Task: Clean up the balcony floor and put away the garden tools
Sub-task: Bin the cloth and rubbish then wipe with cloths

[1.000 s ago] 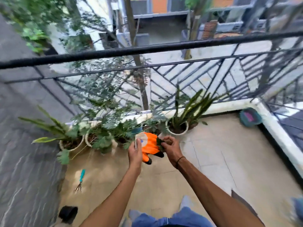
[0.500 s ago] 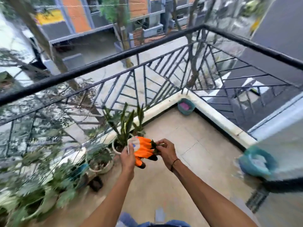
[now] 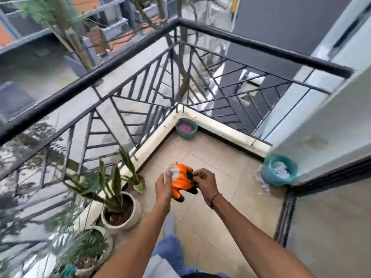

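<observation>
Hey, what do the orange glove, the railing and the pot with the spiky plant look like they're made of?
Orange glove: soft knit fabric, apparently with dark coated fingertips; it bunches limply.
Railing: black painted metal, probably; thin rigid bars, slight sheen.
Pot: glazed ceramic or plastic, cream and smooth; cannot tell which.

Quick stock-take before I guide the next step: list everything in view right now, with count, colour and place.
gardening glove: one, orange with black fingertips, held between both hands
leaf: one, green, on the glove at the right hand
potted plants: at least two in white pots, along the left railing
corner tub: one, teal, pink item inside, far corner
bin: one, teal, white scraps inside, by the right wall
railing: black, around the balcony
floor: beige tiles
left hand: grips the glove cuff
right hand: pinches at the leaf
</observation>
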